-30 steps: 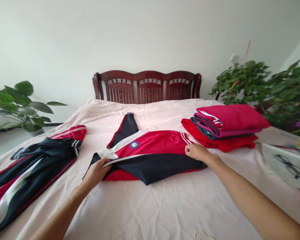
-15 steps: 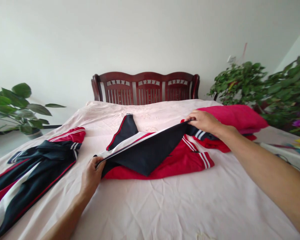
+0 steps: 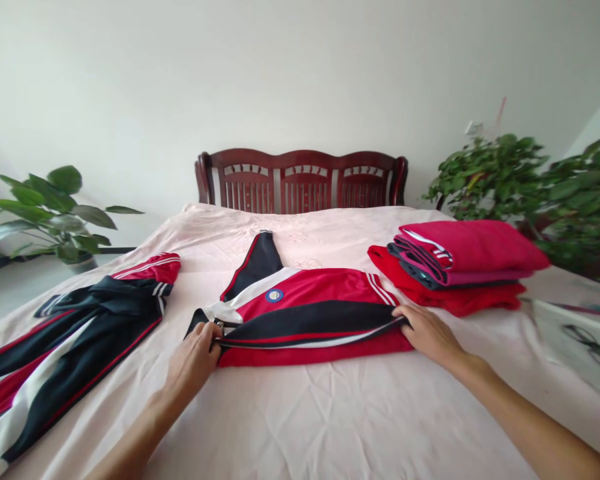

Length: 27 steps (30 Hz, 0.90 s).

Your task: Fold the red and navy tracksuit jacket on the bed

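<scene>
A red, navy and white track jacket [image 3: 313, 290] lies on the bed in front of me, partly folded, with a round badge on its red panel. One navy sleeve [image 3: 255, 263] points away toward the headboard. The other sleeve [image 3: 305, 325] lies lengthwise across the body. My left hand [image 3: 200, 347] is closed on the jacket near the collar, by the zip. At the striped hem side, my right hand [image 3: 425, 333] pinches the far end of that sleeve. Its cuff is hidden under my fingers.
Another tracksuit garment [image 3: 100, 320] is spread at the left. A stack of folded clothes [image 3: 470, 253] stands at the right, with glasses [image 3: 593, 347] on a pale surface nearer me. Beyond the pink sheet [image 3: 330, 420] are a wooden headboard [image 3: 305, 183] and potted plants [image 3: 65, 207].
My right hand has come down and toward me from near the stack, bringing the sleeve flat across the jacket. The badge now shows. My left hand stays by the collar.
</scene>
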Available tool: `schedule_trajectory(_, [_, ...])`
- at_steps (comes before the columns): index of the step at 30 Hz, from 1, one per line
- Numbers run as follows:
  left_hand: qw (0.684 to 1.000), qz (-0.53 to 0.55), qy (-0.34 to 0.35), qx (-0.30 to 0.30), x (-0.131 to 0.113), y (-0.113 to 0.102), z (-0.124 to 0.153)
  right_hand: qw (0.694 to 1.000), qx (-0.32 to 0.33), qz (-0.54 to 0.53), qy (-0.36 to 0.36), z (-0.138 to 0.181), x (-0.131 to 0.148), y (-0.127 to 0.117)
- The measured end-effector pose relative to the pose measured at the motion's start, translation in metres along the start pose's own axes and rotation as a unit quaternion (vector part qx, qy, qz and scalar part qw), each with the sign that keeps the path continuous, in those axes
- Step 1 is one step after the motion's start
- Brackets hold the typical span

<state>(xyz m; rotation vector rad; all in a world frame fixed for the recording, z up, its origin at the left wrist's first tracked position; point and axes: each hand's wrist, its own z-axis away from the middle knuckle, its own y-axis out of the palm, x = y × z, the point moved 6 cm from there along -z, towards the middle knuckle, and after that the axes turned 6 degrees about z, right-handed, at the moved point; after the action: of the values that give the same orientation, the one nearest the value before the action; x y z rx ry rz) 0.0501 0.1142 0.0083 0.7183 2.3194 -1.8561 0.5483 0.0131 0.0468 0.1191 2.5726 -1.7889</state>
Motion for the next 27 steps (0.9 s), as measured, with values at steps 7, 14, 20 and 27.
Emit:
schedule_trajectory(7, [0.979,-0.046,0.188,-0.067,-0.098,0.000,-0.002,0.992,-0.058,-0.062,0.090,-0.055,0.000,-0.034])
schedule_trajectory(14, [0.990,-0.045,0.133,-0.011,-0.137,0.037,-0.051,0.984,-0.173,-0.033,-0.003,-0.123,0.044,-0.114])
schedule_trajectory(20, [0.996,-0.072,0.051,-0.036,-0.102,0.037,-0.067,0.951,-0.289,0.022,-0.107,-0.092,0.049,-0.122])
schedule_trajectory(27, [0.994,-0.073,0.070,-0.028,-0.076,0.029,-0.040,0.989,-0.067,-0.005,-0.129,0.001,0.012,0.010])
